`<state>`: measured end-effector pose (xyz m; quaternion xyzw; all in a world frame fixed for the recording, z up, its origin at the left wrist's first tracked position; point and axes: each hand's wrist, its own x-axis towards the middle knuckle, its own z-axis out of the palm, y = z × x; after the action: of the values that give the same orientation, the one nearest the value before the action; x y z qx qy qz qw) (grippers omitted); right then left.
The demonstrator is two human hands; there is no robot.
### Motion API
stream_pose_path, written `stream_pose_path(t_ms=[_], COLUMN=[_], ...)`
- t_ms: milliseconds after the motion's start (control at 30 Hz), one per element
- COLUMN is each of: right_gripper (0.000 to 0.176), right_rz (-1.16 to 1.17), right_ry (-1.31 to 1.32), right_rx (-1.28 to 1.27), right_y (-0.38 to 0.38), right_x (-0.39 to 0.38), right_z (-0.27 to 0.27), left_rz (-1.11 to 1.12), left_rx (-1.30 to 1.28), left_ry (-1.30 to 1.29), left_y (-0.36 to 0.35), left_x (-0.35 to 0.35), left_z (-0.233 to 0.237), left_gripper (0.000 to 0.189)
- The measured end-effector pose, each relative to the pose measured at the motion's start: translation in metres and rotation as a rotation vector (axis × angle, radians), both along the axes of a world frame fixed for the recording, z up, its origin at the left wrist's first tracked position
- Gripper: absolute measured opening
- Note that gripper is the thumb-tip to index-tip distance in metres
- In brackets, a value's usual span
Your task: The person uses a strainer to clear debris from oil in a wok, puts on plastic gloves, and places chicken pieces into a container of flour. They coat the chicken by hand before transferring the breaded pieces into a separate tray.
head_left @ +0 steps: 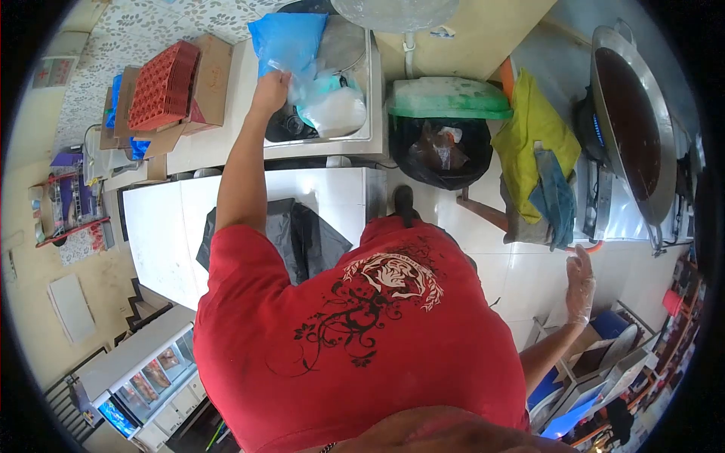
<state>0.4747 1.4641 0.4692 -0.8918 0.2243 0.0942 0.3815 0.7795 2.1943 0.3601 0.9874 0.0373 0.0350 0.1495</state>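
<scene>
My left hand (270, 92) reaches over the sink edge, its fingers closed on the plastic of a blue plastic bag (287, 39) whose lower part looks clear. Beside it in the sink (370, 113) sits a white and pale green plastic bundle (336, 109); its contents cannot be made out. My right hand (580, 291), in a clear disposable glove, hangs out at the right side with fingers extended and holds nothing. Near it is the lower end of a blue-grey cloth (553, 200).
A bin (415, 162) with a green lid (449, 98) stands right of the sink. A large wok (634, 113) of dark liquid sits over a lit burner at the right. Red egg trays (162, 87) lie in a cardboard box (211, 83) at the left. A shelf (596, 362) stands lower right.
</scene>
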Motion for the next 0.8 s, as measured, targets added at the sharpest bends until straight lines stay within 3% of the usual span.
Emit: stream_pose_path(t_ms=[33,133,233,433,533,633,700,767,800], right_gripper=[0.043,0.043,0.043,0.045,0.045,0.046,0.046,0.047,0.047], right_rz=[0.005,-0.01,-0.037,-0.056,-0.083,-0.092,-0.095,-0.092,-0.091], right_ry=[-0.009,-0.023,0.003,0.046,0.008,0.011,0.084,0.032,0.004], right_rx=[-0.027,-0.067,-0.047,-0.066,-0.055,-0.035,-0.046,-0.046,-0.046], right_y=[0.004,0.011,0.009,0.013,0.007,-0.003,-0.009,-0.009,-0.008], right_x=[0.001,0.0,-0.005,-0.017,-0.027,-0.041,-0.049,-0.056,-0.058], right_z=[0.002,0.004,-0.004,0.007,0.001,-0.005,-0.007,-0.01,-0.011], left_rz=[-0.016,0.047,0.077,0.165,0.041,-0.088,-0.023,-0.012,-0.039], left_rx=[0.011,-0.695,-0.771,-0.686,-0.202,-0.143,-0.646,-0.863,-0.83], left_ry=[-0.005,-0.129,0.008,-0.08,-0.075,-0.046,0.075,0.17,0.198], left_y=[-0.002,-0.002,-0.021,-0.018,-0.011,-0.012,-0.025,-0.026,-0.02], left_x=[-0.002,0.002,-0.003,0.019,0.036,0.036,0.023,0.017,0.019], left_z=[0.008,0.003,0.031,0.031,0.026,0.013,0.023,0.029,0.029], left_gripper=[0.036,0.025,0.02,0.037,0.039,0.024,0.019,0.019,0.021])
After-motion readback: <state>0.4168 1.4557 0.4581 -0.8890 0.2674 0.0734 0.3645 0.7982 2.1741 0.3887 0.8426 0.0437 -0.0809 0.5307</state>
